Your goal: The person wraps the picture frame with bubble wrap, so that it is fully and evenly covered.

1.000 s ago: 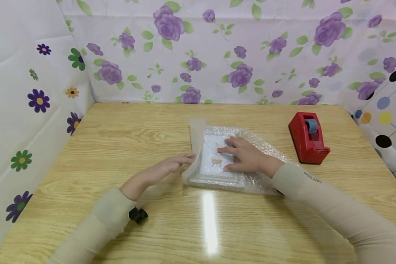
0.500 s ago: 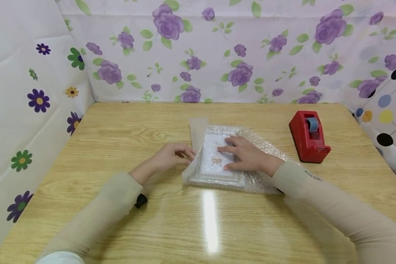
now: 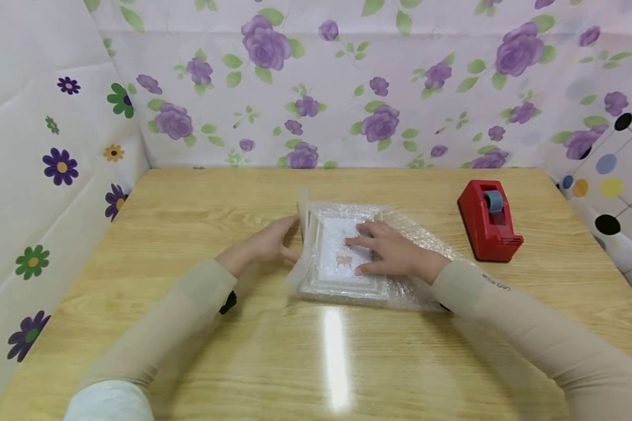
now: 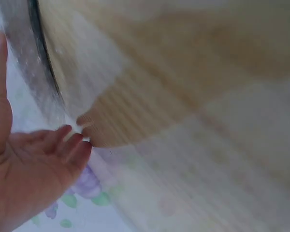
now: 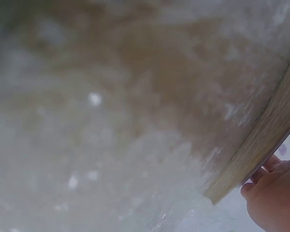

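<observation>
A pale picture frame (image 3: 342, 286) with a small chair-like print lies face up on a sheet of bubble wrap (image 3: 418, 231). My right hand (image 3: 395, 248) rests on its right part, fingers spread over the picture. At the frame's left side, a flap of the wrap (image 3: 306, 234) stands nearly on edge. Against the outer side of that flap is my left hand (image 3: 268, 240), its fingertips partly hidden. In the left wrist view, the left hand (image 4: 38, 169) has its thumb apart and its fingers loosely extended. The right wrist view shows the frame's wooden edge (image 5: 258, 145) close up beside the fingers.
A red tape dispenser (image 3: 490, 225) with a bluish roll stands on the wooden table (image 3: 216, 199), right of the wrap. Flowered sheets (image 3: 337, 88) hang along the back and left side. A dotted sheet (image 3: 611, 187) borders the right.
My left hand has moved up and right to the flap's outer side. The flap has swung leftward to stand more upright, exposing the frame's left border. My right hand stays put.
</observation>
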Demonstrator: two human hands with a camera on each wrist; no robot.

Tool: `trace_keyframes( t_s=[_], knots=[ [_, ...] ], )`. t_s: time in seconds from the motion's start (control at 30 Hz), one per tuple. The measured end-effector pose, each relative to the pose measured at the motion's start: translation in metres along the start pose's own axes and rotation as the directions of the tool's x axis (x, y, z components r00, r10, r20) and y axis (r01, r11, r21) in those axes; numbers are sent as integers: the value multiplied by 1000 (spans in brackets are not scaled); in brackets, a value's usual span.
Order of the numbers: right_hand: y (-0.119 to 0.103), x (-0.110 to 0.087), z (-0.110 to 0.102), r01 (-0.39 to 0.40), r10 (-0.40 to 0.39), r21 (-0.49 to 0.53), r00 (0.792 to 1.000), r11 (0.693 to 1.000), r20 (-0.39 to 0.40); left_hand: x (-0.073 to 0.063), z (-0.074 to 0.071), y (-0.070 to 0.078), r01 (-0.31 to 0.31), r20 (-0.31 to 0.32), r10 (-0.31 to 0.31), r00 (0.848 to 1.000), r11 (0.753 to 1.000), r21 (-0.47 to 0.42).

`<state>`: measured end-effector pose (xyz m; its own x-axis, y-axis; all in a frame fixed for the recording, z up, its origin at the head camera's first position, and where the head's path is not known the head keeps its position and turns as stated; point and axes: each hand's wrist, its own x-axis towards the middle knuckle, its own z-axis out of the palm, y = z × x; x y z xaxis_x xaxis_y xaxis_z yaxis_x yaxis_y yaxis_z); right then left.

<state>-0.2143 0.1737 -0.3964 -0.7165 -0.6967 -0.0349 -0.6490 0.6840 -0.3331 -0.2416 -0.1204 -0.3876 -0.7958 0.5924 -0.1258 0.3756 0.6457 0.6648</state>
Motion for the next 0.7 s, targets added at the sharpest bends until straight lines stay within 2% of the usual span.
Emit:
trace_keyframes(
  t_s=[0.1,0.2,0.4,0.6,0.7],
  knots=[
    [-3,2,2,-5,5,10,1000,1000,19,3,-1,-7,-29,48,32,998,997,-67],
    [-4,3,2,-14,14,16,1000,1000,28,4,-1,-10,-8,90,19,996,993,-117],
    [-3,1,1,-9,8,21,1000,1000,12,8,0,-12,23,126,1,992,982,-188],
    [-1,0,0,-7,7,32,1000,999,14,9,1,-9,12,140,17,990,979,-202],
    [0,-1,-1,4,-4,27,1000,1000,4,10,1,-7,-18,135,44,990,982,-189]
  ],
)
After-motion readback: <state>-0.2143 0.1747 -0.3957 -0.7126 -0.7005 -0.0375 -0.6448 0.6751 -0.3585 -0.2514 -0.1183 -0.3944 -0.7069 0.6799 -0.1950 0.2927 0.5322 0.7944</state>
